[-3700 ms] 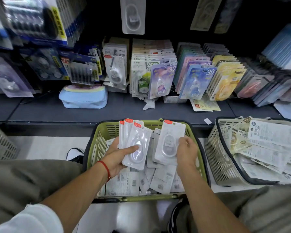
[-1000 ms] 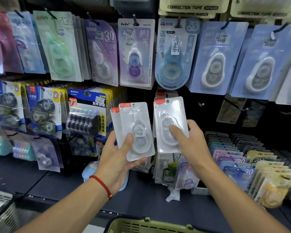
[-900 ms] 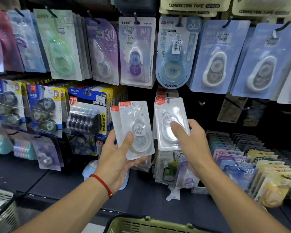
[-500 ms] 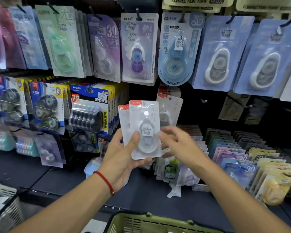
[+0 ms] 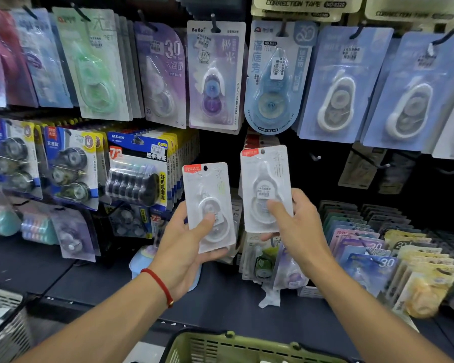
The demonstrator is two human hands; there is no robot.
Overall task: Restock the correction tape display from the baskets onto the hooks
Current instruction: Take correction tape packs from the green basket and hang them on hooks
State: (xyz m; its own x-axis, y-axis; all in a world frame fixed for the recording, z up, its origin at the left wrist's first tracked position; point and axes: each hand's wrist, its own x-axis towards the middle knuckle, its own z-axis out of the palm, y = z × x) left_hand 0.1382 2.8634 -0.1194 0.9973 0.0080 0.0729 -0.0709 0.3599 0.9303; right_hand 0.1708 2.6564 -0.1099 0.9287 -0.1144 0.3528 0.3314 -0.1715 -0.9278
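My left hand (image 5: 186,247) held one clear correction tape pack (image 5: 209,205) upright in front of the display, thumb pressed across its blister and the other fingers curled behind its lower edge; I could not tell whether more packs sat behind it. My right hand (image 5: 296,226) gripped a second clear pack (image 5: 266,187) just beside the first and a little higher, thumb on the front near the price sticker, fingers wrapped round the back. Both packs had a red tab and a hang hole at the top. The right pack's top stood just below the blue teardrop-shaped pack (image 5: 273,82) hanging on the upper row, in front of a dark gap in the board. Bare hooks (image 5: 315,157) stuck out of that dark panel to the right of it. A red cord bracelet (image 5: 159,285) circled my left wrist. The rim of the green basket (image 5: 236,344) showed at the bottom edge, below the grey shelf (image 5: 220,297). A white wire basket (image 5: 8,334) sat blurred at the lower left.
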